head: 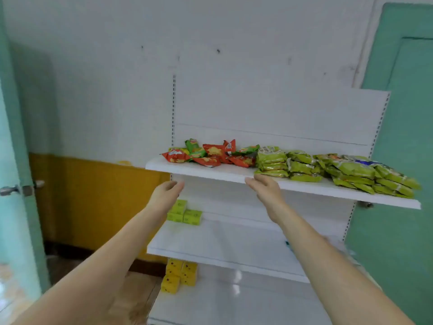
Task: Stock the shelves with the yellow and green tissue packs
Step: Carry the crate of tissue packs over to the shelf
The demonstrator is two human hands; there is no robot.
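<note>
At the far left edge a metal door handle (9, 190) juts from a teal door, well apart from anything we need. Next comes our left hand (166, 193), raised in front of the left end of the shelving with fingers loosely extended, palm turned right and holding nothing. Directly below and just beyond it sit the green tissue packs (185, 213), a small cluster at the left end of the middle shelf (222, 240), pushed to the far side, two stacked with one beside them so the group runs left to right. Lower down, the yellow tissue packs (178, 275) stand stacked at the left end of the bottom shelf (222, 303). Further right, our right hand (264, 188) hovers at the front lip of the top shelf (210, 175), flat, fingers straight and empty. On that shelf lie red snack bags (210, 157) and, to the right, piled green snack bags (339, 172). We judge the left hand is the nearer one to both tissue groups, which lie downward and away from it; the right would have to cross over. No spare packs are in view.
</note>
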